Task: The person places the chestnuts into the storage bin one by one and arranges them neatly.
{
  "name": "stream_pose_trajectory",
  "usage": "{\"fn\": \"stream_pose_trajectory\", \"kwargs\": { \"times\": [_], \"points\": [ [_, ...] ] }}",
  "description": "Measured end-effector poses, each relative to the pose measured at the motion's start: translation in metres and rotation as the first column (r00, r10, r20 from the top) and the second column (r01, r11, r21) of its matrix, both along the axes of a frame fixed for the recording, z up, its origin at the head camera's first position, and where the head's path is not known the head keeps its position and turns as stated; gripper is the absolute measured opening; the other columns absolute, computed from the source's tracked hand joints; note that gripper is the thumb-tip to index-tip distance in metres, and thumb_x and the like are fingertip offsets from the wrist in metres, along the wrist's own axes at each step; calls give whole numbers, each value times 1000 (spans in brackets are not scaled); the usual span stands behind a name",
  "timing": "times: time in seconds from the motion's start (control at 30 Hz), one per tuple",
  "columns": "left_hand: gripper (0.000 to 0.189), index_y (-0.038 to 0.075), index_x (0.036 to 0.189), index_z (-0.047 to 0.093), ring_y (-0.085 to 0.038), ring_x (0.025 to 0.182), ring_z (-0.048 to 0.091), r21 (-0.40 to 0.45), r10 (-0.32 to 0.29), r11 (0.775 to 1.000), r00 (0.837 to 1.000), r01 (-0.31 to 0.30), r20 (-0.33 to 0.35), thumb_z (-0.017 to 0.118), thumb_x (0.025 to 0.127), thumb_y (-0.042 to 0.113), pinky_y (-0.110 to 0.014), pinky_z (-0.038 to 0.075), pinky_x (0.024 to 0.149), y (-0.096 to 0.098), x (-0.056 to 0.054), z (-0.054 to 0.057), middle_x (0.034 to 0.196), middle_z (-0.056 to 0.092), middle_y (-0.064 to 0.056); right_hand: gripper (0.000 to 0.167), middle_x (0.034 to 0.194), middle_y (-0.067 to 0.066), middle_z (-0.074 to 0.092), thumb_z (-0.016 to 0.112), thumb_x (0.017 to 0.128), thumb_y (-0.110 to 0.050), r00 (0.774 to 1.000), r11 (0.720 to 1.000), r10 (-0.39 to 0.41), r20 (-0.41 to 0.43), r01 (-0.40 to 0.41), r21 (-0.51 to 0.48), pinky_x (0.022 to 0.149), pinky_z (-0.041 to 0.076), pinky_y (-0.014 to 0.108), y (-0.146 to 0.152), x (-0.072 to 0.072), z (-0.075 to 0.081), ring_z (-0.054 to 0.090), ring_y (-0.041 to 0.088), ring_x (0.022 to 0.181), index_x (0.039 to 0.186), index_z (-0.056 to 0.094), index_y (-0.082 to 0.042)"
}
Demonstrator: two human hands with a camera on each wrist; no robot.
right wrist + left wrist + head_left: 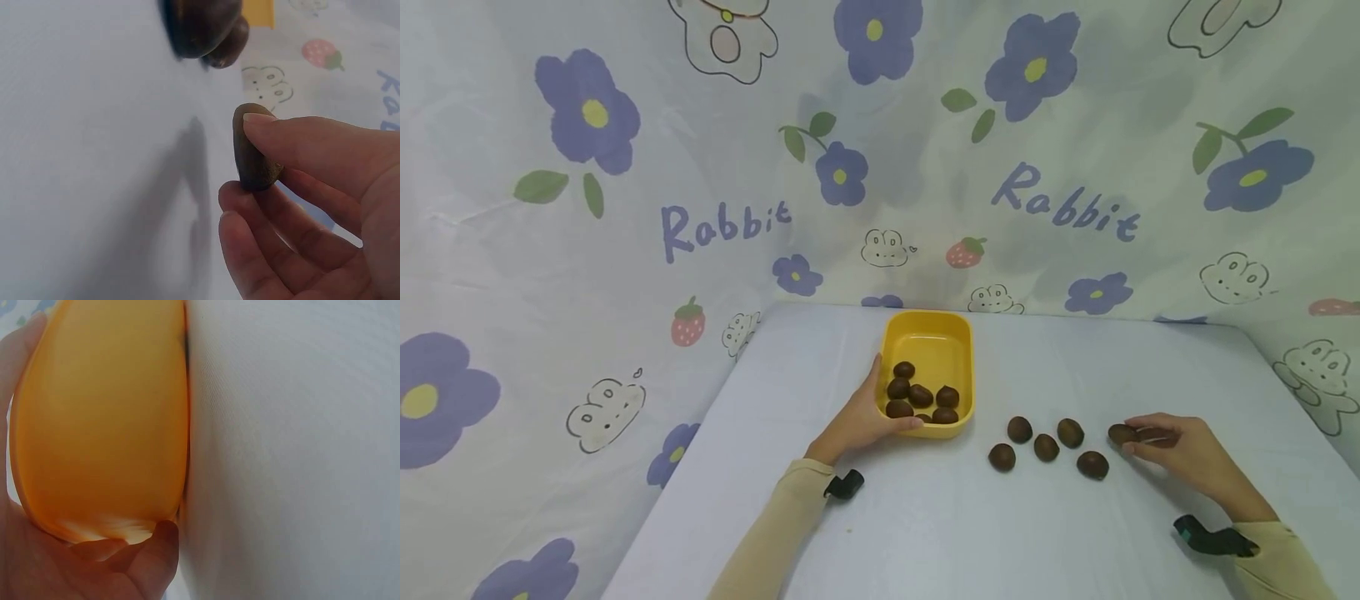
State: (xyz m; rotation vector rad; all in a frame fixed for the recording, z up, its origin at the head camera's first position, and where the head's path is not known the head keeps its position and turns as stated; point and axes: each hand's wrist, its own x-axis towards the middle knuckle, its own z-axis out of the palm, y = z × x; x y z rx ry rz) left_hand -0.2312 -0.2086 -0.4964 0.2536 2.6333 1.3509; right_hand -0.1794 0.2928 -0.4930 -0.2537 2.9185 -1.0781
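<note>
A yellow plastic tray [928,323] lies on the white table, with several brown chestnuts [921,395] gathered in its near half. My left hand [861,421] grips the tray's left near corner, thumb along the near rim. The left wrist view shows the tray's yellow wall [106,419] close up, with fingers [153,559] curled at its end. At the right, my right hand [1183,450] pinches one chestnut [255,153] between thumb and fingertips, a shadow falling on the table beside it. Several loose chestnuts [1046,447] lie between the tray and my right hand.
The white-covered table [970,533] ends at the back against a hanging cloth [917,192] printed with flowers and rabbits. The same cloth rises along the left and right sides. A black wrist camera [1213,537] sits on the right cuff, another [846,485] on the left.
</note>
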Motion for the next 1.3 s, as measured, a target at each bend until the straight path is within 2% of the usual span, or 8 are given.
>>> {"fn": "stream_pose_trajectory", "kwargs": {
  "times": [0.17, 0.33, 0.5, 0.67, 0.83, 1.0, 1.13, 1.3],
  "points": [
    [142, 25, 167, -8, -28, 162, 16, -8, 3, 1000, 1000, -3, 10, 88, 70, 63, -57, 20, 130, 0, 0, 0, 176, 6, -3, 45, 119, 23, 74, 83, 89, -28, 1000, 999, -1, 4, 1, -44, 72, 55, 17, -5, -2, 11, 66, -11, 84, 125, 72, -3],
    [141, 22, 168, -6, -29, 162, 16, 2, 4, 1000, 1000, -4, 2, 89, 71, 61, -58, 20, 130, 0, 0, -1, 176, 6, -4, 47, 125, 21, 73, 81, 91, -32, 999, 997, -9, 39, 12, -82, 74, 55, 17, -18, -8, 25, 67, -11, 88, 128, 71, -5],
    [141, 21, 168, -7, -29, 162, 16, 10, -6, 1000, 1000, 6, -1, 89, 72, 59, -57, 20, 130, 0, -2, -3, 176, 6, -4, 48, 122, 9, 76, 80, 91, -35, 999, 992, 3, 36, 1, -123, 77, 55, 17, -35, -16, 40, 67, -11, 91, 130, 71, -7],
    [141, 22, 168, -7, -29, 162, 17, 5, 1, 1000, 1000, -1, 3, 89, 71, 60, -57, 21, 130, 0, -1, -3, 176, 6, -4, 47, 115, -5, 77, 81, 91, -33, 1000, 982, 18, -13, -21, -188, 79, 55, 14, -57, -25, 55, 69, -9, 92, 128, 72, -7],
    [141, 22, 168, -7, -29, 162, 16, 1, 0, 1000, 1000, 0, 3, 89, 72, 60, -57, 20, 130, -1, -1, -2, 176, 5, -4, 45, 112, 0, 79, 82, 90, -32, 999, 966, 33, -42, -43, -254, 80, 56, 13, -83, -38, 69, 71, -6, 92, 124, 73, -5],
    [141, 25, 167, -7, -29, 162, 16, -7, 9, 1000, 1000, -9, 13, 89, 71, 61, -56, 20, 130, 0, 0, -2, 176, 6, -4, 47, 120, 10, 77, 82, 90, -33, 998, 948, 57, -31, -63, -313, 82, 57, 14, -109, -51, 81, 71, -6, 95, 126, 72, -4],
    [141, 26, 167, -7, -28, 162, 17, -17, 15, 1000, 1000, -15, 12, 89, 70, 62, -56, 21, 130, 0, 1, -1, 176, 7, -3, 47, 123, 17, 75, 83, 90, -32, 996, 932, 81, -33, -88, -351, 84, 58, 15, -130, -61, 86, 72, -3, 96, 126, 73, -4],
    [142, 28, 167, -7, -27, 162, 17, -16, 14, 1000, 1000, -14, 17, 89, 70, 63, -56, 21, 130, 0, 0, -1, 176, 7, -2, 47, 124, 16, 75, 83, 89, -33, 995, 924, 91, -31, -96, -369, 86, 59, 16, -153, -76, 89, 72, 0, 98, 126, 73, -5]
  ]
}}
